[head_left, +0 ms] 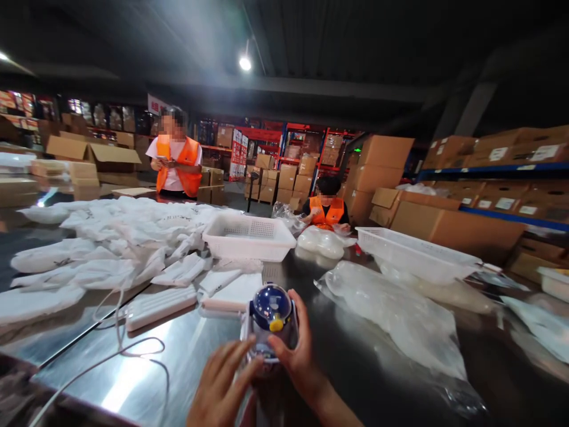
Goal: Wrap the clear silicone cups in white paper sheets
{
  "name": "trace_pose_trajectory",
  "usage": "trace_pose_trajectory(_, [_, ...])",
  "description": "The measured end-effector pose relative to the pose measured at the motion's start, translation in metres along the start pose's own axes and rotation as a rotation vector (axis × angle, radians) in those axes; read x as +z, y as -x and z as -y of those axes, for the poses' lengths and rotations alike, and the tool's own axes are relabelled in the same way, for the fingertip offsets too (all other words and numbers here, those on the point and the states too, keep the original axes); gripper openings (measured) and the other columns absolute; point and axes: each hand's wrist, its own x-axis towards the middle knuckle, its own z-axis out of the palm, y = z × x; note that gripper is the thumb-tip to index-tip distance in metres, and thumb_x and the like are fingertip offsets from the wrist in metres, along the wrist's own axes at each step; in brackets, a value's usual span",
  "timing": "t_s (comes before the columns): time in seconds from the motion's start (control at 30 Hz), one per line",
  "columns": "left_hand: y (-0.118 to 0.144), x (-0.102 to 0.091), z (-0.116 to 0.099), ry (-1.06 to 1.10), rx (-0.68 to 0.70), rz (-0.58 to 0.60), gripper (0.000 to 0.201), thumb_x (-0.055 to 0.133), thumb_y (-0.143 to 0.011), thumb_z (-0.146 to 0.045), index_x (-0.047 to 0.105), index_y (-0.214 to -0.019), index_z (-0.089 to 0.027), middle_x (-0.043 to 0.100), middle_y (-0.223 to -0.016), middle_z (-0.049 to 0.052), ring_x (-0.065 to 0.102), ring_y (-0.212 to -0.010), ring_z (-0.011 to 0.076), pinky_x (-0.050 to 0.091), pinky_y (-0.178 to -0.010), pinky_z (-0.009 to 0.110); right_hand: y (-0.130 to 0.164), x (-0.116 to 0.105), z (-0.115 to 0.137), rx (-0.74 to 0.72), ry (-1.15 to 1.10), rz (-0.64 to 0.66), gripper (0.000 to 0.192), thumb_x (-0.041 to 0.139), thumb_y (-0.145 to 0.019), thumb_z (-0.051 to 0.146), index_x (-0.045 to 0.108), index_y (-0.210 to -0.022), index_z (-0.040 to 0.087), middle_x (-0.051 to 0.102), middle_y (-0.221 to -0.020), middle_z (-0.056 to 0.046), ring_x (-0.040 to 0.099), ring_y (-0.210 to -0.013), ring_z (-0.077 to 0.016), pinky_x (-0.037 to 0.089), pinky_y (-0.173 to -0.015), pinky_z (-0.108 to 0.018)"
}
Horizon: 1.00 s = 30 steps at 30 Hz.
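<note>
- Domed blue device (271, 314): small gadget with clear rounded dome over dark blue body, yellow knob at front; held low at centre, just above near part of steel table (355, 356). Stands upright, dome end pointing up and slightly away, long axis roughly vertical; base hidden behind fingers.
- Right hand (296, 350): wrapped round right side and lower front of device, thumb across front below yellow knob, fingers curled up the far side; clamped on device. Wrist and forearm run down to bottom edge.
- Left hand (220, 385): raised from bottom edge, palm away, fingers slightly spread and extended, tips touching lower left of device; no full grasp visible.
- White power strip (160, 305): lying flat just left of device, long axis slanting left to right, white cable (133, 350) looping toward near table edge.
- Flat white packets (226, 287): just behind device, touching one another.
- White perforated basket (249, 237): further back, centre of table, well apart from hands.
- Heap of white bags (120, 237): covering left rear of table.
- Clear plastic bags (391, 308): spread right of device; bare steel between them and right hand.
- Clear shallow tray (418, 255): right rear, near far table edge.
- Open room: bare table surface at near left and directly right of hands.
- Two people in orange vests (178, 160): beyond table, among stacked cardboard boxes (386, 160).
</note>
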Motion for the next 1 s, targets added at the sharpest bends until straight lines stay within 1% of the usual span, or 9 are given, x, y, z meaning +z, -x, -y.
trace_pose_trajectory(0.13, [-0.027, 0.014, 0.026, 0.254, -0.322, 0.007, 0.052, 0.056, -0.086, -0.033, 0.045, -0.137, -0.025, 0.038, -0.150, 0.013, 0.035, -0.138, 0.0316, 0.030, -0.111, 0.056, -0.015, -0.013, 0.004, 0.073, 0.016, 0.153, 0.092, 0.074, -0.068, 0.038, 0.027, -0.145, 0.021, 0.050, -0.136, -0.013, 0.048, -0.124, -0.0305, 0.034, -0.108, -0.049])
trace_pose_trajectory(0.27, [-0.045, 0.021, 0.037, 0.606, -0.523, 0.082, 0.083, 0.065, -0.076, -0.051, 0.030, -0.143, -0.019, 0.041, -0.146, 0.016, 0.039, -0.135, 0.0317, 0.031, -0.113, 0.050, -0.019, -0.018, 0.007, 0.013, -0.016, 0.280, 0.093, 0.075, -0.064, 0.051, 0.036, -0.141, 0.019, 0.051, -0.134, -0.016, 0.049, -0.123, -0.0337, 0.035, -0.106, -0.051])
trace_pose_trajectory(0.43, [-0.051, -0.001, 0.028, 0.570, -0.454, 0.185, 0.083, 0.071, -0.069, -0.052, 0.039, -0.138, -0.019, 0.043, -0.144, 0.016, 0.038, -0.135, 0.0340, 0.024, -0.114, 0.053, -0.005, -0.009, 0.015, 0.007, -0.114, 0.369, 0.099, 0.081, -0.061, 0.048, 0.032, -0.143, 0.023, 0.045, -0.142, -0.014, 0.042, -0.131, -0.0315, 0.030, -0.110, -0.047])
trace_pose_trajectory(0.57, [-0.048, -0.034, 0.031, 0.572, -0.290, 0.452, 0.101, 0.080, -0.062, -0.040, 0.027, -0.147, -0.029, 0.031, -0.153, 0.011, 0.031, -0.139, 0.0351, 0.024, -0.113, 0.054, -0.004, -0.014, 0.014, 0.066, -0.157, 0.473, 0.111, 0.086, -0.055, 0.049, 0.028, -0.146, 0.025, 0.045, -0.141, -0.015, 0.046, -0.128, -0.0309, 0.032, -0.109, -0.047])
trace_pose_trajectory(0.63, [-0.045, -0.042, 0.035, 0.536, -0.255, 0.522, 0.106, 0.084, -0.059, -0.035, 0.027, -0.148, -0.032, 0.031, -0.154, 0.009, 0.031, -0.138, 0.0367, 0.025, -0.112, 0.055, -0.008, -0.021, 0.010, 0.057, -0.188, 0.547, 0.120, 0.088, -0.049, 0.052, 0.025, -0.147, 0.025, 0.041, -0.145, -0.015, 0.043, -0.131, -0.0309, 0.028, -0.110, -0.047])
trace_pose_trajectory(0.7, [-0.041, -0.041, 0.037, 0.505, -0.280, 0.487, 0.101, 0.085, -0.059, -0.036, 0.032, -0.146, -0.033, 0.035, -0.152, 0.007, 0.033, -0.137, 0.0376, 0.027, -0.112, 0.054, -0.013, -0.028, 0.006, -0.006, -0.245, 0.646, 0.133, 0.089, -0.039, 0.055, 0.020, -0.149, 0.027, 0.040, -0.145, -0.016, 0.043, -0.131, -0.0311, 0.025, -0.110, -0.050])
trace_pose_trajectory(0.8, [-0.039, -0.031, 0.034, 0.588, -0.358, 0.370, 0.104, 0.087, -0.051, -0.047, 0.039, -0.142, -0.032, 0.042, -0.148, 0.007, 0.038, -0.135, 0.0363, 0.030, -0.112, 0.050, -0.017, -0.031, 0.004, -0.125, -0.292, 0.739, 0.139, 0.087, -0.032, 0.059, 0.019, -0.149, 0.027, 0.055, -0.131, -0.013, 0.052, -0.122, -0.0304, 0.031, -0.105, -0.053])
trace_pose_trajectory(0.9, [-0.048, -0.023, 0.027, 0.739, -0.406, 0.266, 0.087, 0.073, -0.061, -0.067, 0.050, -0.134, -0.025, 0.051, -0.141, 0.010, 0.047, -0.129, 0.0333, 0.038, -0.108, 0.046, -0.017, -0.024, 0.010, -0.093, -0.297, 0.608, 0.133, 0.088, -0.035, 0.057, 0.025, -0.148, 0.024, 0.065, -0.115, -0.010, 0.059, -0.113, -0.0307, 0.042, -0.098, -0.050])
trace_pose_trajectory(1.0, [-0.067, -0.018, 0.022, 0.743, -0.565, 0.124, 0.063, 0.044, -0.084, -0.068, 0.063, -0.118, -0.019, 0.062, -0.127, 0.012, 0.056, -0.119, 0.0303, 0.049, -0.097, 0.042, -0.012, -0.010, 0.017, 0.082, -0.347, 0.368, 0.110, 0.071, -0.061, 0.071, 0.025, -0.148, 0.021, 0.065, -0.116, -0.015, 0.059, -0.113, -0.0313, 0.045, -0.095, -0.048])
